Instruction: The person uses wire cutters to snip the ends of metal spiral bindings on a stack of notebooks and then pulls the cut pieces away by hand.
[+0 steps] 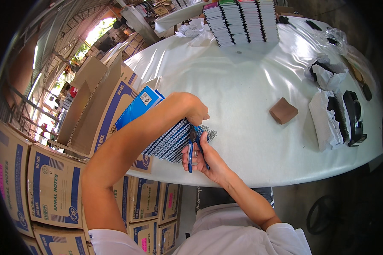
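The person's left hand (194, 108) presses down on a fanned stack of blue spiral notebooks (166, 135), fingers curled over its spiral edge — the stack lies at the near left edge of the white table (238, 85). The right hand (206, 157) is closed around blue-handled pliers (194, 146), whose tip meets the wire spirals just beside the left hand. Farther right on the table lie a brown block (283, 111) and a black tape dispenser (354, 117). At the far edge stands a row of stacked notebooks (242, 21). Printed cardboard boxes (55, 187) are piled to the left.
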